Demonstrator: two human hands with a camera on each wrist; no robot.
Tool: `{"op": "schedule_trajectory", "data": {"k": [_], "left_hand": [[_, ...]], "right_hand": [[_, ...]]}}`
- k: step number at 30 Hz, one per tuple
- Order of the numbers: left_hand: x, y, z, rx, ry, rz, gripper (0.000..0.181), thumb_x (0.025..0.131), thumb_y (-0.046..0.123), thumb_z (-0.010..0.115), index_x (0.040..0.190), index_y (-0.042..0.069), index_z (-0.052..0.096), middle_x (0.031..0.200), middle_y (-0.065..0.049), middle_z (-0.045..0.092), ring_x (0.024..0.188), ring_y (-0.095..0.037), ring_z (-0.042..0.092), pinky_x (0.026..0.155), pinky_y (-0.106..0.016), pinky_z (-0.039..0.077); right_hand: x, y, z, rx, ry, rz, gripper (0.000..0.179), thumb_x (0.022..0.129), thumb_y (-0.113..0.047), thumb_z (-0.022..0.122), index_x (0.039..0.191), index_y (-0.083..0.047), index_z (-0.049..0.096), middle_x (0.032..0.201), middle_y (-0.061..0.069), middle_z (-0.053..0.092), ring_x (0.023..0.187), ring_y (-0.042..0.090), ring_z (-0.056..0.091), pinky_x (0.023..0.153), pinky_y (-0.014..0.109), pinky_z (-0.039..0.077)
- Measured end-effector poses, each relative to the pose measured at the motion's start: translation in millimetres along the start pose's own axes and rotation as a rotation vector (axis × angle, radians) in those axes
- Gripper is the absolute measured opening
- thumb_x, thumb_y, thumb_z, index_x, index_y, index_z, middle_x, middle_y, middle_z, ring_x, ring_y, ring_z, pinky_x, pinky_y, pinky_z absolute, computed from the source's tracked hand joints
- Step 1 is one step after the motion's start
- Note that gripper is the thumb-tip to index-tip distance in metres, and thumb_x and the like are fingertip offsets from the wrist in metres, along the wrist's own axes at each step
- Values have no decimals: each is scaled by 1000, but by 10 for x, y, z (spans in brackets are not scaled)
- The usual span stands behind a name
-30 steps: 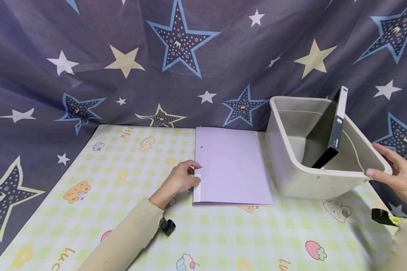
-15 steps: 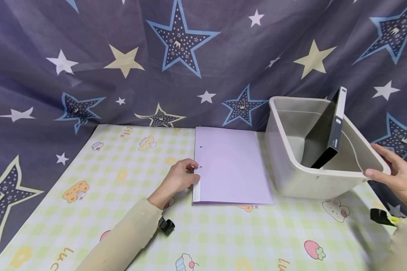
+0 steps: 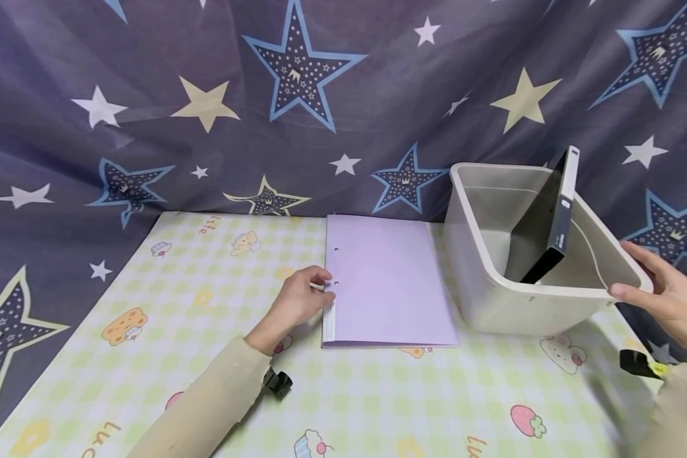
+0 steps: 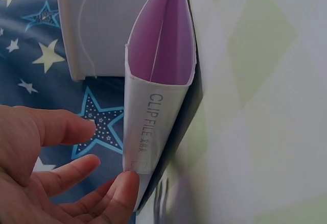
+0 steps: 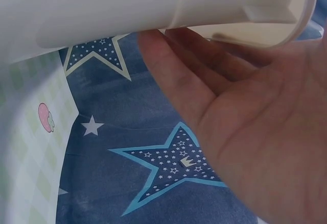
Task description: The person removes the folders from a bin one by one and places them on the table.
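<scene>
A lilac clip file lies on the tablecloth in the head view, its white spine towards my left hand. That hand's fingers are spread loosely at the spine; a fingertip touches it in the left wrist view, where "CLIP FILE" is printed on the spine. The thumb lies near the cover. My right hand holds the near right corner of a grey-white plastic bin, thumb on the front rim and fingers along the right side. Inside the bin a black folder leans upright, its spine facing up and right.
A dark blue curtain with stars hangs right behind the table. The checked tablecloth reaches the table's left edge. In the right wrist view, the table's edge lies close below the bin.
The head view has shifted slightly, so everything sits a little further left. Both hands, the clip file and the bin otherwise keep their places.
</scene>
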State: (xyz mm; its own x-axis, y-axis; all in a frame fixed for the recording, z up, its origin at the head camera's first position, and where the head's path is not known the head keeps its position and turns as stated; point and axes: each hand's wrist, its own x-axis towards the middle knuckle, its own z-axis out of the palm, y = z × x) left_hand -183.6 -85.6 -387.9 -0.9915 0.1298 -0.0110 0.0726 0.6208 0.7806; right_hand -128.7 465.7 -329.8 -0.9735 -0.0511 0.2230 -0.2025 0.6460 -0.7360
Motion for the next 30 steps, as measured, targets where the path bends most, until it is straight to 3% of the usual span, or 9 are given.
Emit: {"op": "schedule_trajectory", "data": {"k": [21, 30], "left_hand": [[-27, 42, -14, -26, 0, 66, 31, 81, 12, 71, 111, 7, 65, 102, -7, 65, 79, -14, 58, 67, -30, 48], [-33, 38, -8, -28, 19, 104, 32, 79, 12, 71, 110, 6, 66, 101, -8, 65, 79, -14, 58, 67, -29, 48]], "right_hand": [[24, 3, 3, 9, -12, -28, 84, 90, 4, 59, 154, -18, 10, 134, -8, 31, 101, -6, 39, 74, 2, 36], [4, -14, 25, 12, -2, -30, 83, 89, 7, 58, 154, -11, 10, 123, -19, 32, 99, -6, 40, 74, 2, 36]]}}
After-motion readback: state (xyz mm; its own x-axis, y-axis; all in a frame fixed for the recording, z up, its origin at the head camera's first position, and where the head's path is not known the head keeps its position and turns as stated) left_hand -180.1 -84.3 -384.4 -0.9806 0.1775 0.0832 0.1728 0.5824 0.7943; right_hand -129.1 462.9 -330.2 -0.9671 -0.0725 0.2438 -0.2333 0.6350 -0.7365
